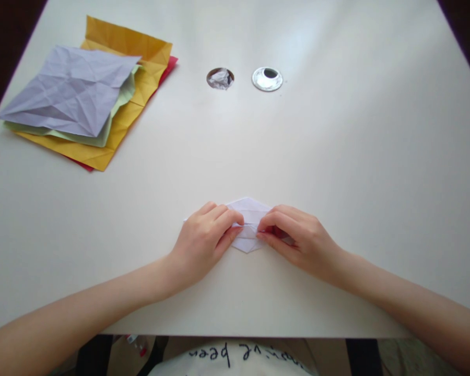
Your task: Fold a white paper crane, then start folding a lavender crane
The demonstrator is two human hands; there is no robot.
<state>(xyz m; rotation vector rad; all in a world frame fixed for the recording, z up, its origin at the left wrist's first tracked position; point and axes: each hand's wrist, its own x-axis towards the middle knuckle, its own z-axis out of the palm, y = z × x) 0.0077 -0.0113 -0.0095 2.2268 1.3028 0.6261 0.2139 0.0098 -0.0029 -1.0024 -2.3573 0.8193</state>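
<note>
Nearest, we note both forearms reaching in over the near edge of the white table [337, 156], with a garment bearing handwritten lettering below that edge. Our left hand [203, 237] lies palm down, fingers curled and close together, pressing on the left part of a folded white paper [249, 211]. Our right hand [297, 235] mirrors it, fingers bent narrow, their tips pinching the paper's right part at a crease. The two sets of fingertips nearly meet over the middle of the paper. The paper lies flat on the table between and under the hands, near the front edge; a pointed part shows beyond the fingers and another toward us below them.

Farther off, at the table's centre rear, we record a round hole [220, 78] with crumpled material inside, and just to its right a silver ring [267, 79], the two apart. At the far left lies a stack of creased sheets: a lilac sheet [66, 89] on top, a pale green sheet [119, 107] beneath it, then a yellow sheet [141, 62], with a red sheet [169, 67] showing at the edges.
</note>
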